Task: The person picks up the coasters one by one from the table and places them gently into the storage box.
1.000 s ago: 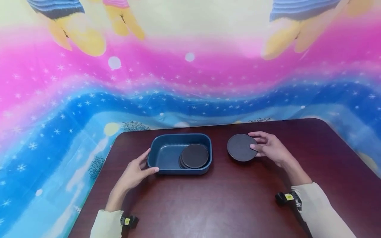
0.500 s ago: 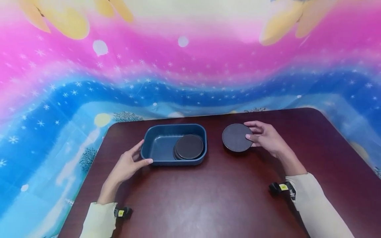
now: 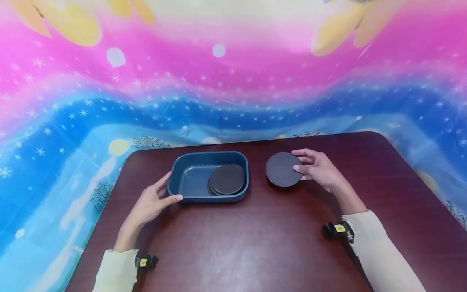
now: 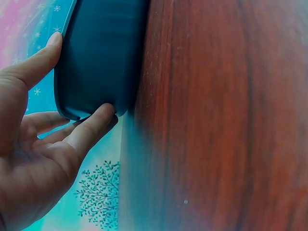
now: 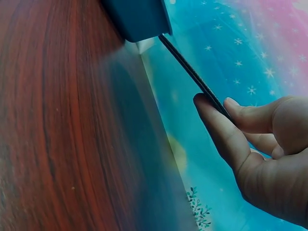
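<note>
A dark blue rectangular tray with high walls (image 3: 197,199) stands toward the back of the table, left of centre. Inside its right half lies a small stack of round dark brown coasters (image 3: 228,179). My left hand (image 3: 147,202) holds the tray's left end, thumb on the near rim and fingers round the end wall; the left wrist view shows this tray end (image 4: 98,57) up close. To the right of the tray, my right hand (image 3: 321,168) pinches one more round coaster (image 3: 282,169) by its right edge. Seen edge-on in the right wrist view, that thin coaster (image 5: 190,70) is tilted and off the table.
The dark red-brown wooden table (image 3: 233,243) has rounded back corners. Close behind it hangs a colourful patterned cloth (image 3: 233,93). A black wrist camera (image 3: 146,261) sits at the left sleeve and a second wrist camera (image 3: 337,229) at the right sleeve.
The head view has tilted down and shifted slightly, so everything sits higher and further left in it. Both hands keep their holds, and the coaster stays about as far from the tray.
</note>
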### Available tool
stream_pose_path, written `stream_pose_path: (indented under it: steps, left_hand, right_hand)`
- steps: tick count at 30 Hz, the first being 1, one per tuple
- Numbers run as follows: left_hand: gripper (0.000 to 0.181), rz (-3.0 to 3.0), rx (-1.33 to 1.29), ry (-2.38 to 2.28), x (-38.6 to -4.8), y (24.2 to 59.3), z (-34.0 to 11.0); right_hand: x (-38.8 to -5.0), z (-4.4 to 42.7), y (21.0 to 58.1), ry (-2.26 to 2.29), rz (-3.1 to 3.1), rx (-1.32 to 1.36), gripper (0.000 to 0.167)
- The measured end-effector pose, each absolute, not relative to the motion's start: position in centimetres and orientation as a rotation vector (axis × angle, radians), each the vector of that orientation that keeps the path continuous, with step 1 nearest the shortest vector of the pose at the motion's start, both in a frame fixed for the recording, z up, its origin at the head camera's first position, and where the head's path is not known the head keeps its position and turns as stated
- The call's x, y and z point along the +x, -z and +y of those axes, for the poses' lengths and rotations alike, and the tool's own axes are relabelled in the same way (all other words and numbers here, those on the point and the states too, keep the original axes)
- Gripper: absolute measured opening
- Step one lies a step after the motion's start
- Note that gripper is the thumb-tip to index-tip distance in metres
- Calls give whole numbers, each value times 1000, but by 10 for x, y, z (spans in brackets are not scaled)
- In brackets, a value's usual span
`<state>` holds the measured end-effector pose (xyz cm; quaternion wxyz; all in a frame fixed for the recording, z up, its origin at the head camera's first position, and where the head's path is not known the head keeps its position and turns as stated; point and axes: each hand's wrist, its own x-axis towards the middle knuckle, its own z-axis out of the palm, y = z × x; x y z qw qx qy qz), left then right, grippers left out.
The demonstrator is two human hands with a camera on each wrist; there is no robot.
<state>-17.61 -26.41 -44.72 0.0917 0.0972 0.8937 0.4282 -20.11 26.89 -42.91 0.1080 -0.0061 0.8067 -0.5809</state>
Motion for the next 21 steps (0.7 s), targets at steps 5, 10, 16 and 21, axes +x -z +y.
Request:
stream_pose_path:
  steps: [5,10,16,21]
  left_hand:
    - [102,2660,285,-1271,-175,447,-263]
    - [102,2657,273,-1280,-176,447,-263]
    - [103,2650,265,-1287,-176,447,-262]
    - [103,2649,264,-1291,-175,449,-263]
  right_hand:
    - [-200,267,430,1732,2353,-21,60]
    - [-200,265,429,1779,2285,-24,63]
    - [-199,261,430,1852,2201,-20,64]
    - [-199,261,430,1908,2162,-17,64]
